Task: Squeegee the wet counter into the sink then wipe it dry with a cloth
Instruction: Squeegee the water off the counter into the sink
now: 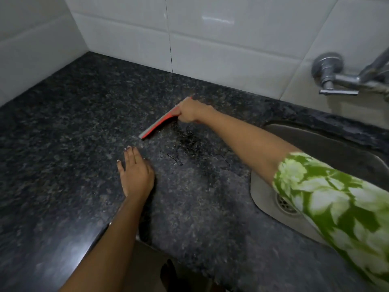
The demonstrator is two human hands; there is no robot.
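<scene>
Right hand (pixel 190 110) is gripping squeegee (pixel 160 122), fingers curled round it, blade edge touching wet counter (pixel 73 123) left of sink (pixel 328 148). Left hand (pixel 134 173) is resting flat, fingers spread, nearby.

Right arm: short sleeve (pixel 328 199), green with white leaf-flower print. Left arm bare, dark polish on nails.

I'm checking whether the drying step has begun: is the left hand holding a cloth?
No, the left hand rests flat and bare on the dark counter, with no cloth in sight.
</scene>
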